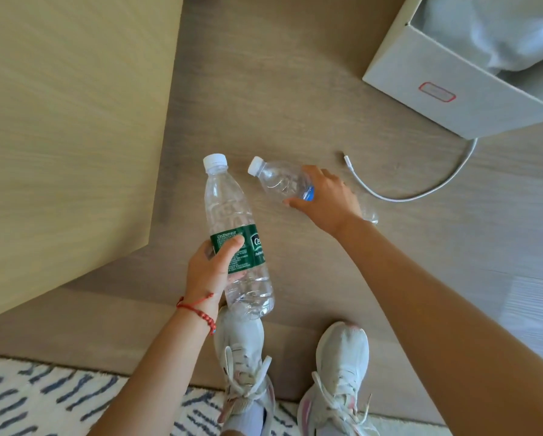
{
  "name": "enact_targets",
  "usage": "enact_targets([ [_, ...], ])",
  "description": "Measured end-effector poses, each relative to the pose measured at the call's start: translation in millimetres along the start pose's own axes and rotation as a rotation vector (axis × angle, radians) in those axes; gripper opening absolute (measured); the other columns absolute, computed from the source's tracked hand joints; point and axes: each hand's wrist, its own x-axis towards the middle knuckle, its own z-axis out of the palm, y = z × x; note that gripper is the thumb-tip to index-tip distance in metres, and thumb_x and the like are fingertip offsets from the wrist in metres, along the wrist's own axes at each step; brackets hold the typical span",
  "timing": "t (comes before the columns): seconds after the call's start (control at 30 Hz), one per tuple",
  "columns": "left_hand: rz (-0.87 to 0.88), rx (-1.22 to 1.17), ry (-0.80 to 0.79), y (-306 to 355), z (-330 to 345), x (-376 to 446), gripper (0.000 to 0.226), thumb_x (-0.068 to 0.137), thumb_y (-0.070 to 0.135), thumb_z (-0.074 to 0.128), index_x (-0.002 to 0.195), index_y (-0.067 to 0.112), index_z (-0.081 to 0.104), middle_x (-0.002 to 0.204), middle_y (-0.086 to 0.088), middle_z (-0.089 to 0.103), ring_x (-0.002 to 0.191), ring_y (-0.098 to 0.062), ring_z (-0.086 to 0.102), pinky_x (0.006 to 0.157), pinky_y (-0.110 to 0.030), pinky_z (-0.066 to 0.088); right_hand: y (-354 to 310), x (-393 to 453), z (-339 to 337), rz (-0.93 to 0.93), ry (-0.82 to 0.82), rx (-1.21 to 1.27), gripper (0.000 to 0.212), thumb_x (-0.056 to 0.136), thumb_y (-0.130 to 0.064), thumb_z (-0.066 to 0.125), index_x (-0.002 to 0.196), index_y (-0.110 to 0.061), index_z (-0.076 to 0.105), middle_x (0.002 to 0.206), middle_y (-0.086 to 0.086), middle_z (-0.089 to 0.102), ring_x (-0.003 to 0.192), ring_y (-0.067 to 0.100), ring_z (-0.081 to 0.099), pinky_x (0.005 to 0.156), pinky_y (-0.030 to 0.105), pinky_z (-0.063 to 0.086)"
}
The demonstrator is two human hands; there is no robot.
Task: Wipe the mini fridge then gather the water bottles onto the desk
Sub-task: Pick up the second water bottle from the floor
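Observation:
My left hand (pixel 212 272) grips a clear water bottle with a green label (pixel 232 225) and a white cap, held tilted above the wooden floor. A second clear bottle with a blue label (pixel 279 179) lies on its side on the floor just to the right. My right hand (pixel 327 199) reaches down over it, fingers wrapped around its middle; the bottle's base shows past my wrist. Neither the mini fridge nor the desk top is recognisable here.
A light wood furniture panel (pixel 69 136) fills the left. A grey fabric box (pixel 452 86) with white contents stands at the upper right, a white cable (pixel 421 191) curling out beside it. My two shoes (pixel 339 366) stand near a patterned rug (pixel 43 401).

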Motion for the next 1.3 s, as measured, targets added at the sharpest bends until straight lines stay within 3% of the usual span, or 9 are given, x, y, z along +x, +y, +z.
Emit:
enact_targets([
  [0.13, -0.008, 0.012, 0.026, 4, 3, -11, 0.015, 0.077, 0.024, 0.068, 0.089, 0.019, 0.061, 0.09, -0.004, 0.067, 0.083, -0.017, 0.067, 0.056, -0.023, 0.057, -3, -16, -4, 0.172, 0.032, 0.258, 0.065, 0.072, -0.049, 0.067, 0.127, -0.023, 0.045, 0.112, 0.002, 0.059, 0.101, 0.022, 0.055, 0.08, 0.037, 0.046],
  [0.27, 0.0, 0.046, 0.012, 21, 5, -38, 0.021, 0.072, 0.027, 0.071, 0.089, 0.02, 0.061, 0.09, -0.001, 0.068, 0.082, -0.014, 0.068, 0.057, -0.024, 0.057, -10, -46, -23, 0.33, 0.074, 0.565, 0.068, 0.071, -0.049, 0.07, 0.127, -0.019, 0.048, 0.098, -0.004, 0.054, 0.091, 0.013, 0.051, 0.076, 0.027, 0.039],
  [0.47, 0.024, 0.114, -0.026, 65, 11, -92, 0.009, 0.081, 0.018, 0.066, 0.086, 0.02, 0.059, 0.087, -0.001, 0.067, 0.066, -0.004, 0.069, 0.053, -0.02, 0.055, -31, -107, -75, 0.475, 0.136, 0.821, 0.063, 0.072, -0.05, 0.069, 0.122, -0.014, 0.053, 0.093, 0.0, 0.062, 0.09, 0.016, 0.06, 0.076, 0.029, 0.046],
  [0.63, 0.005, 0.151, -0.058, 104, 20, -153, 0.015, 0.079, 0.023, 0.069, 0.09, 0.02, 0.059, 0.094, -0.007, 0.068, 0.073, -0.01, 0.071, 0.062, -0.03, 0.059, -59, -164, -137, 0.423, 0.157, 0.925, 0.068, 0.064, -0.065, 0.064, 0.112, -0.017, 0.059, 0.089, 0.012, 0.068, 0.078, 0.017, 0.063, 0.069, 0.03, 0.049],
  [0.73, 0.013, 0.197, -0.077, 131, 25, -194, 0.035, 0.067, 0.034, 0.075, 0.094, 0.02, 0.059, 0.099, -0.01, 0.068, 0.09, -0.025, 0.067, 0.085, -0.049, 0.054, -76, -193, -179, 0.353, 0.177, 0.951, 0.039, 0.068, -0.059, 0.065, 0.092, -0.029, 0.063, 0.091, 0.028, 0.064, 0.068, 0.028, 0.061, 0.066, 0.033, 0.047],
  [0.83, 0.033, 0.206, -0.081, 159, 29, -238, 0.042, 0.059, 0.04, 0.07, 0.094, 0.019, 0.059, 0.097, -0.009, 0.069, 0.092, -0.027, 0.066, 0.087, -0.052, 0.052, -93, -227, -221, 0.332, 0.197, 0.99, 0.057, 0.068, -0.058, 0.063, 0.108, -0.018, 0.061, 0.093, 0.016, 0.069, 0.079, 0.02, 0.068, 0.067, 0.028, 0.055],
  [0.9, 0.054, 0.206, -0.093, 175, 29, -267, 0.043, 0.059, 0.04, 0.07, 0.095, 0.02, 0.059, 0.097, -0.008, 0.069, 0.092, -0.026, 0.066, 0.087, -0.051, 0.052, -104, -250, -247, 0.298, 0.217, 1.011, 0.047, 0.073, -0.05, 0.064, 0.102, -0.014, 0.062, 0.087, 0.006, 0.07, 0.071, 0.005, 0.067, 0.057, 0.015, 0.053],
  [1.07, 0.122, 0.197, -0.133, 213, 25, -338, 0.056, 0.051, 0.044, 0.079, 0.097, 0.018, 0.06, 0.095, -0.007, 0.07, 0.087, -0.023, 0.067, 0.073, -0.036, 0.054, -139, -308, -301, 0.245, 0.257, 1.042, 0.023, 0.082, -0.035, 0.063, 0.088, -0.013, 0.064, 0.072, -0.003, 0.069, 0.06, -0.001, 0.063, 0.051, 0.01, 0.047],
  [1.3, 0.201, 0.184, -0.182, 249, 8, -432, 0.058, 0.045, 0.051, 0.071, 0.092, 0.017, 0.063, 0.086, -0.004, 0.07, 0.076, -0.014, 0.068, 0.061, -0.022, 0.053, -192, -385, -364, 0.151, 0.298, 1.072, 0.054, 0.068, -0.053, 0.06, 0.084, -0.002, 0.06, 0.067, 0.001, 0.062, 0.056, 0.001, 0.057, 0.05, 0.011, 0.044],
])
